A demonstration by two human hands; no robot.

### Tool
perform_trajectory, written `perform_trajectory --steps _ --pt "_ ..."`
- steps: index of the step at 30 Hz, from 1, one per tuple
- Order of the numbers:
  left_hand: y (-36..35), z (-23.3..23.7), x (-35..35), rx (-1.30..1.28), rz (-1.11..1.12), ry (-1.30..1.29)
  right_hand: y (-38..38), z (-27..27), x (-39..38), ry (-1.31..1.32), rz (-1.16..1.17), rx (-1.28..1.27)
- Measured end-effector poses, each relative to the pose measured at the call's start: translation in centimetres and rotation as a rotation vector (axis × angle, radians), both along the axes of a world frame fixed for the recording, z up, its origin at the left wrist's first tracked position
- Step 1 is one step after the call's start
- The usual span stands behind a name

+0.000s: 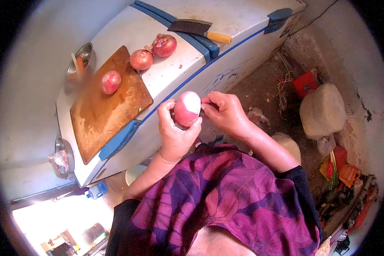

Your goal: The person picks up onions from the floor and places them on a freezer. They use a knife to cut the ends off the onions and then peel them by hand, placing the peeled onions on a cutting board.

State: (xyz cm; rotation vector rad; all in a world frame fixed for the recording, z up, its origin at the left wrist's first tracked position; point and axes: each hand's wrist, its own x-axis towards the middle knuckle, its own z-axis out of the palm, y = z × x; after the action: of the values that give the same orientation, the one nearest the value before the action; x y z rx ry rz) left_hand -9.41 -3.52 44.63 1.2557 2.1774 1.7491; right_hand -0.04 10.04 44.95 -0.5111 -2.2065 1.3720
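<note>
My left hand (pixel 175 140) grips a red onion (pixel 186 113) from below, with fingers and thumb round its sides. Pale, shiny flesh shows over the onion's top right, while the rest is pinkish red. Close against its right side, my right hand (pixel 228 114) is closed in a pinch; whatever lies between the fingertips is too small to make out. Another onion, pink and partly pale (pixel 111 82), rests on the wooden cutting board (pixel 109 121). Two onions with papery skin, one (pixel 141 59) beside the board's edge and one (pixel 164 45) behind it, sit on the white freezer top (pixel 166 72).
A cleaver (pixel 196 28) with a wooden handle lies across the freezer's blue trim. Metal bowls (pixel 86 52) (pixel 71 158) stand along the wall side. On the floor to the right are a large whitish container (pixel 324 112) and a red box (pixel 305 84).
</note>
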Motion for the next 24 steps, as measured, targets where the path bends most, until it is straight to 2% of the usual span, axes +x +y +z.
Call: perform_trajectory --steps 5,7,10,13,15,19,24 --pt "0.2 -0.2 0.1 -0.010 -0.008 -0.004 0.2 -0.6 -0.3 -0.001 -0.037 0.100" --pt "0.3 -0.4 0.1 -0.005 -0.012 -0.049 0.1 -1.1 -0.5 0.063 -0.071 0.022" --pt "0.6 0.2 0.0 0.079 -0.058 -0.468 0.4 -0.8 -0.2 0.114 -0.060 -0.116" --pt "0.6 2.6 -0.1 0.102 -0.223 -0.814 1.7 -1.2 0.4 0.090 -0.097 -0.157" --pt "0.4 2.1 -0.3 0.122 -0.252 -0.820 2.6 -1.8 0.8 0.042 -0.110 -0.175" --pt "0.4 2.2 -0.4 0.127 -0.343 -0.957 3.3 -5.1 1.2 -0.030 -0.162 -0.083" --pt "0.7 1.4 -0.5 0.203 -0.402 -1.003 5.0 -8.8 2.3 -0.282 -0.206 0.158"
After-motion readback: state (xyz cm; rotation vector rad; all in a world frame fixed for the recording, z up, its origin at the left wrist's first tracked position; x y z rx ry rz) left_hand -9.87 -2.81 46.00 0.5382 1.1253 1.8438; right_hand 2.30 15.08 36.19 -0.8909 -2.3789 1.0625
